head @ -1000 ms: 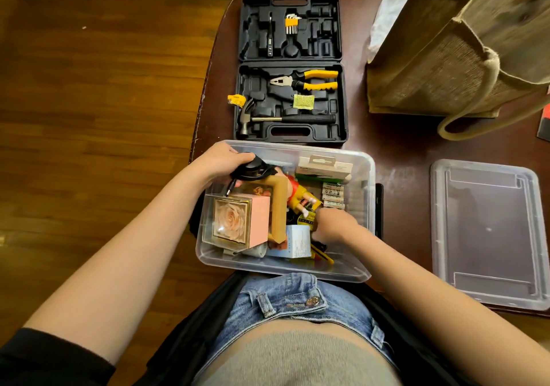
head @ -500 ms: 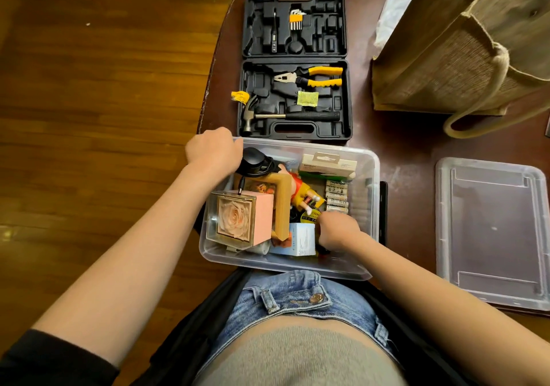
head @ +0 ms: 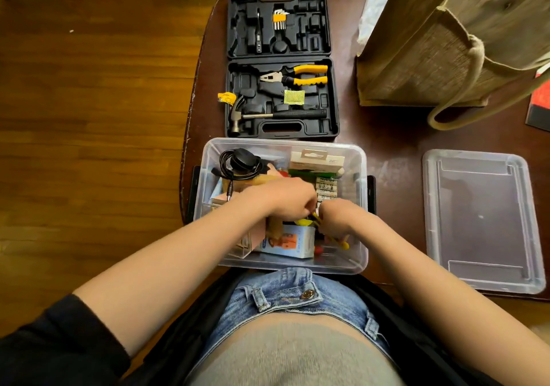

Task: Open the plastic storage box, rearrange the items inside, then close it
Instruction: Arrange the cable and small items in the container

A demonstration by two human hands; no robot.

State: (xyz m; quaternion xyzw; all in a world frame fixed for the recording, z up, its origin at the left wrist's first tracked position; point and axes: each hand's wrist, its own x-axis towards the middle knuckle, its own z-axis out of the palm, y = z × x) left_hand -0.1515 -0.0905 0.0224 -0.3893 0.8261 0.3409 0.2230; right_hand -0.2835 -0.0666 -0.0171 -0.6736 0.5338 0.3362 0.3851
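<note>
The clear plastic storage box (head: pixel 358 159) is sitting open on the near edge of the dark wooden table (head: pixel 393 135), just in front of the person's lap, and its lid (head: pixel 479 222) is lying flat on the table to the right, apart from it. Both hands are reaching down into the middle of the box, knuckles nearly touching. The left hand (head: pixel 279 198) is curling its fingers over the items at the centre, and the right hand (head: pixel 339 219) is closing around a yellow-and-black striped thing (head: pixel 316 218) that is poking out between the two hands; it is probably a pencil or tool handle, but most of it is hidden. What the left hand is actually holding cannot be told from this angle. Inside the box a black coiled cable with a round puck (head: pixel 241 162) is lying in the far left corner, a white carton (head: pixel 317 159) and a row of batteries (head: pixel 326 187) are filling the far right, and a light blue carton (head: pixel 290 241) is standing against the near wall. Beyond the box an open black tool case (head: pixel 281 61) is showing pliers (head: pixel 294 76) and a hammer (head: pixel 268 115), with a jute bag (head: pixel 431 52) beside it
</note>
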